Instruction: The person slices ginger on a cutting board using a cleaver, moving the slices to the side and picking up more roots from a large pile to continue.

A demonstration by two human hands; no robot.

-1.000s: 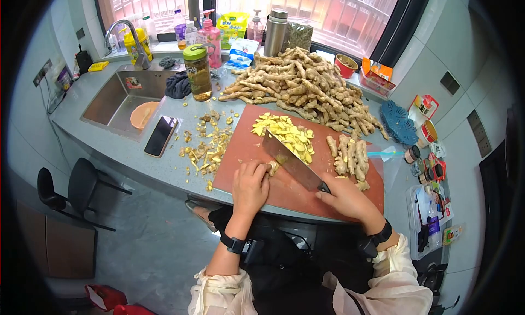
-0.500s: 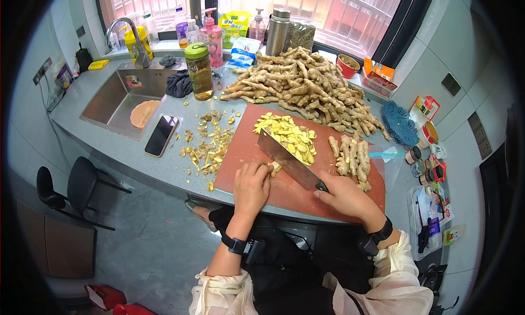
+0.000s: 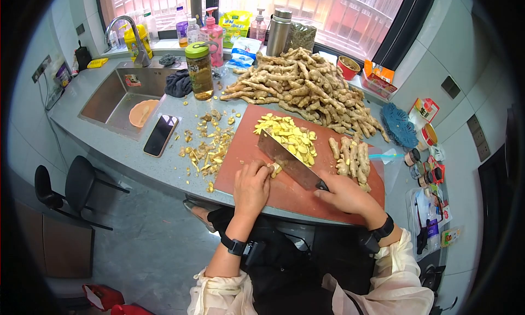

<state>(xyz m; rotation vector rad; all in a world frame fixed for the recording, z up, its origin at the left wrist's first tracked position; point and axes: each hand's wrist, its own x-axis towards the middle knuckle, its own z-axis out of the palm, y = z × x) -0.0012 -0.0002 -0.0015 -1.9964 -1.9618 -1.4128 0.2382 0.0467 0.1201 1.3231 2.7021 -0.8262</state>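
Observation:
My right hand (image 3: pixel 343 193) grips the handle of a wide cleaver (image 3: pixel 290 161), whose blade slants up and left over a reddish-brown cutting board (image 3: pixel 240 151). My left hand (image 3: pixel 251 185) is closed around a small piece of ginger (image 3: pixel 276 169), which pokes out past its fingertips beside the blade. Just beyond the blade lies a heap of yellow ginger slices (image 3: pixel 298 140). Several unsliced ginger pieces (image 3: pixel 350 156) rest on the board's right part. Behind the board is a large pile of whole ginger (image 3: pixel 306 85).
Scraps of ginger peel (image 3: pixel 208 145) lie left of the board, near a phone (image 3: pixel 161 136). A sink (image 3: pixel 117 96), a green-lidded bottle (image 3: pixel 199 74) and a steel flask (image 3: pixel 279 33) stand farther back. Small jars (image 3: pixel 413 156) and a blue mat (image 3: pixel 399 124) are at the right.

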